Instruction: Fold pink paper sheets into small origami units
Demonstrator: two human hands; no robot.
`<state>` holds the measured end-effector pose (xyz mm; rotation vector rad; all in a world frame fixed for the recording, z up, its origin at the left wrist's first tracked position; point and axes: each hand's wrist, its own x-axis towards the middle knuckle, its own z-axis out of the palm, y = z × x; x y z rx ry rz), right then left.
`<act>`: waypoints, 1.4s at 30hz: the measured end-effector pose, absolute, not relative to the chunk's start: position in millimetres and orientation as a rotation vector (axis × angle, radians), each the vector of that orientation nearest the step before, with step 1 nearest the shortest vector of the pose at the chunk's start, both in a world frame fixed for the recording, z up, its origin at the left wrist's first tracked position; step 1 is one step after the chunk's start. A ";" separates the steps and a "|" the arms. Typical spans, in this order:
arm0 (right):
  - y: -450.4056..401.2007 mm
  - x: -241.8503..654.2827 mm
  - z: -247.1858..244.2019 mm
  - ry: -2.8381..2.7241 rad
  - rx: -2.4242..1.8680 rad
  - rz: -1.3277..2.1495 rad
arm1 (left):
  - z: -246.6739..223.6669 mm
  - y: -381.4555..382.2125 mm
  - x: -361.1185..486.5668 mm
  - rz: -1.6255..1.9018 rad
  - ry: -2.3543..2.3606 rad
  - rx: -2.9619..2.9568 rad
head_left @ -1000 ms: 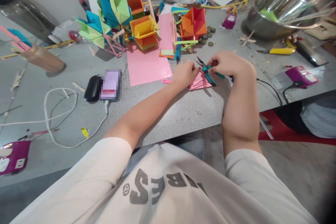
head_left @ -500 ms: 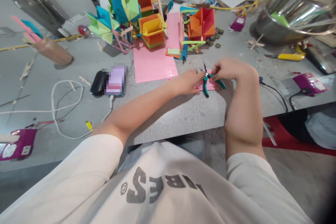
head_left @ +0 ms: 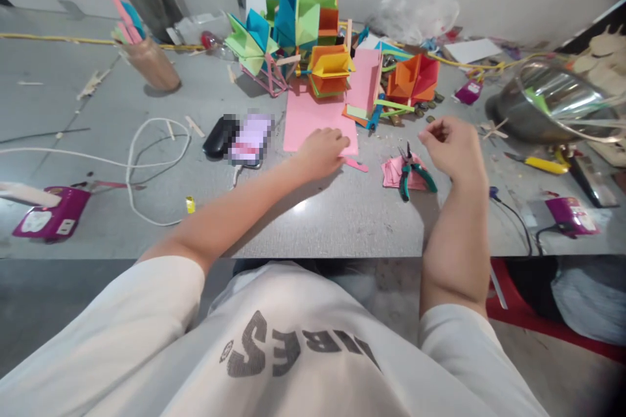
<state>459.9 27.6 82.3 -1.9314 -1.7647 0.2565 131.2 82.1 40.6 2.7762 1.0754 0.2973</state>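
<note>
My left hand (head_left: 323,151) rests low over the table by a pink sheet of paper (head_left: 313,124). Its curled fingers close on one end of a pink craft stick (head_left: 357,165). My right hand (head_left: 452,150) hovers right of the pliers, its thumb and fingers pinched together; whatever may be between them is too small to make out. The pliers with teal and black handles (head_left: 405,186) lie with jaws apart on a small pile of pink pieces (head_left: 391,171).
Folded paper shapes in several colours (head_left: 296,19) stand behind the pink sheet. A phone (head_left: 252,140) on a white cable and a black case (head_left: 220,137) lie left. To the right are a metal bowl (head_left: 552,101), a yellow cutter knife (head_left: 545,165) and a purple glue gun stand (head_left: 572,216).
My left hand has moved left from the pink pile to the pink craft stick. My right hand has lifted away from the pliers, which stay on the pile. The camera view has shifted.
</note>
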 end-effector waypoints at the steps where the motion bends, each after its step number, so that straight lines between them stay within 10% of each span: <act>1: 29.3 438.9 77.3 -1.716 -1.874 0.221 | 37.8 87.1 115.5 0.323 1.187 2.728; 9: 31.5 314.1 39.9 -1.925 -2.169 0.231 | 19.1 109.1 94.4 0.325 1.297 2.606; 42: 57.9 333.4 -4.2 -1.151 -1.787 0.834 | 3.6 116.0 66.6 0.458 1.395 2.469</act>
